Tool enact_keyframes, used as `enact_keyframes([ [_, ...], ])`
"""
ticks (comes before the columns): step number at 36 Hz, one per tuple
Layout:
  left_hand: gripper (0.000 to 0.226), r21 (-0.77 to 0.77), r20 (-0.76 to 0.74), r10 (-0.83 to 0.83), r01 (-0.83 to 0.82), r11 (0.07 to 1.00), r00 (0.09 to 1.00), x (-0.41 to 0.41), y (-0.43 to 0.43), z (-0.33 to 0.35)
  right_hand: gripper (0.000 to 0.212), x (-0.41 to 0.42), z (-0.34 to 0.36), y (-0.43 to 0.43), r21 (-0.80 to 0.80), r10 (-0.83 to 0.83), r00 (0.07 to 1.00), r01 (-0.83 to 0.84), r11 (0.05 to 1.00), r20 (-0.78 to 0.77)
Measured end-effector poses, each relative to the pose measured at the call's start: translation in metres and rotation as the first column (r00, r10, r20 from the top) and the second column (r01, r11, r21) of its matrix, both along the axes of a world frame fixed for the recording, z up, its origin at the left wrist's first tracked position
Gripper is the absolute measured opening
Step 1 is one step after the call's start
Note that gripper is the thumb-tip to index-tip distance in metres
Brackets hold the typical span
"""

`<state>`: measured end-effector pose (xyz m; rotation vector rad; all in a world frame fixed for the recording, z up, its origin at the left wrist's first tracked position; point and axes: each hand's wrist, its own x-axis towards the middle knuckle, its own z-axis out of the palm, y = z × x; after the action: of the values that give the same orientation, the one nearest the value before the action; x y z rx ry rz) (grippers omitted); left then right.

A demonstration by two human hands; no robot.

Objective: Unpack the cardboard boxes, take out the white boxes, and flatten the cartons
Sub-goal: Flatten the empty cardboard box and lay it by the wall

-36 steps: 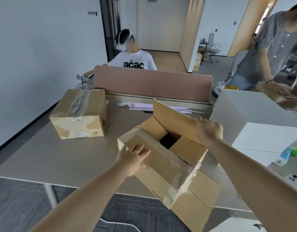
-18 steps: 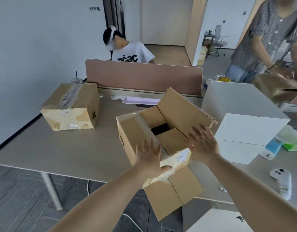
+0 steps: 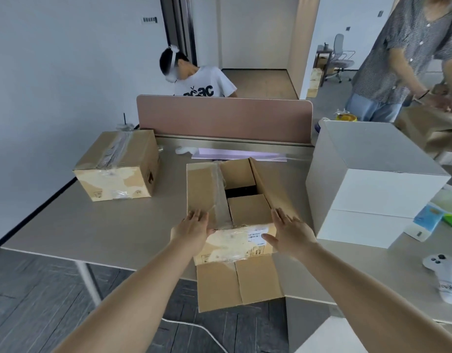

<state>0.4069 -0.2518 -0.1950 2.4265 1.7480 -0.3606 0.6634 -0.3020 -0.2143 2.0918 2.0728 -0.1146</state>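
Note:
An open brown carton [image 3: 235,240] stands upright at the table's front edge, its top flaps partly folded in over a dark gap. Its bottom flaps [image 3: 237,284] hang open over the edge. My left hand [image 3: 193,228] lies on the near left corner and my right hand [image 3: 289,231] on the near right corner, fingers stretched, clasping the carton between them. A second carton [image 3: 118,161], taped shut, sits at the left. Two white boxes [image 3: 372,194] are stacked at the right.
A pink divider [image 3: 224,118] runs along the back of the grey table [image 3: 118,225]; a person [image 3: 202,82] sits behind it. Another person [image 3: 403,59] handles a carton at the far right. A white controller [image 3: 443,278] and tissue packs [image 3: 428,217] lie right of the white boxes.
The open carton has been turned from a tilted, diagonal pose to square and upright on the table. Both my hands slid to its near corners.

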Motion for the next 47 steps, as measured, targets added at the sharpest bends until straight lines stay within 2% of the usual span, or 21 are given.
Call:
enact_keyframes([
  [4, 0.065, 0.014, 0.050, 0.020, -0.021, 1.000, 0.999, -0.016, 0.009, -0.003, 0.076, -0.027, 0.010, 0.002, 0.013, -0.020, 0.999, 0.020, 1.000, -0.028],
  [11, 0.058, 0.082, 0.075, -0.074, 0.068, 0.994, 0.994, -0.035, 0.025, -0.006, 0.062, -0.047, 0.023, 0.015, -0.060, -0.073, 0.993, 0.078, 0.995, 0.088],
  [15, 0.050, 0.201, -0.062, -0.176, 0.185, 0.962, 0.982, -0.043, 0.030, -0.004, 0.062, -0.057, 0.023, 0.015, -0.068, -0.113, 0.988, 0.120, 0.990, 0.106],
  [19, 0.062, 0.244, -0.254, -0.349, 0.409, 0.879, 0.902, -0.046, 0.045, -0.006, 0.065, -0.069, 0.022, 0.017, -0.078, -0.165, 0.979, 0.175, 0.982, 0.119],
  [23, 0.051, 0.267, -0.330, -0.386, 0.477, 0.837, 0.861, -0.045, 0.055, -0.005, 0.071, -0.080, 0.023, 0.018, -0.080, -0.219, 0.963, 0.233, 0.969, 0.158],
  [26, 0.063, 0.227, -0.393, -0.418, 0.526, 0.819, 0.819, -0.040, 0.052, -0.002, 0.073, -0.086, 0.023, 0.018, -0.065, -0.247, 0.952, 0.263, 0.963, 0.181],
  [29, 0.073, 0.243, -0.389, -0.467, 0.577, 0.780, 0.794, -0.036, 0.053, -0.002, 0.076, -0.092, 0.021, 0.018, -0.063, -0.282, 0.941, 0.298, 0.953, 0.189],
  [33, 0.062, 0.190, -0.415, -0.511, 0.621, 0.761, 0.753, -0.037, 0.053, 0.002, 0.078, -0.096, 0.021, 0.018, -0.063, -0.320, 0.932, 0.335, 0.940, 0.173],
  [36, 0.051, 0.226, -0.372, -0.540, 0.637, 0.737, 0.755, -0.043, 0.057, 0.010, 0.078, -0.097, 0.020, 0.019, -0.058, -0.336, 0.926, 0.350, 0.935, 0.172],
  [40, 0.052, 0.256, -0.293, -0.519, 0.589, 0.766, 0.803, -0.055, 0.066, 0.007, 0.077, -0.099, 0.021, 0.021, -0.062, -0.347, 0.918, 0.364, 0.929, 0.191],
  [42, 0.058, 0.261, -0.218, -0.495, 0.539, 0.801, 0.841, -0.062, 0.065, 0.005, 0.076, -0.101, 0.021, 0.022, -0.065, -0.343, 0.918, 0.362, 0.930, 0.200],
  [45, 0.075, 0.285, -0.031, -0.428, 0.419, 0.862, 0.903, -0.071, 0.059, 0.002, 0.076, -0.103, 0.021, 0.025, -0.080, -0.337, 0.916, 0.361, 0.929, 0.220],
  [47, 0.088, 0.357, 0.079, -0.384, 0.333, 0.873, 0.920, -0.077, 0.057, 0.000, 0.074, -0.104, 0.021, 0.026, -0.090, -0.316, 0.917, 0.345, 0.934, 0.242],
])
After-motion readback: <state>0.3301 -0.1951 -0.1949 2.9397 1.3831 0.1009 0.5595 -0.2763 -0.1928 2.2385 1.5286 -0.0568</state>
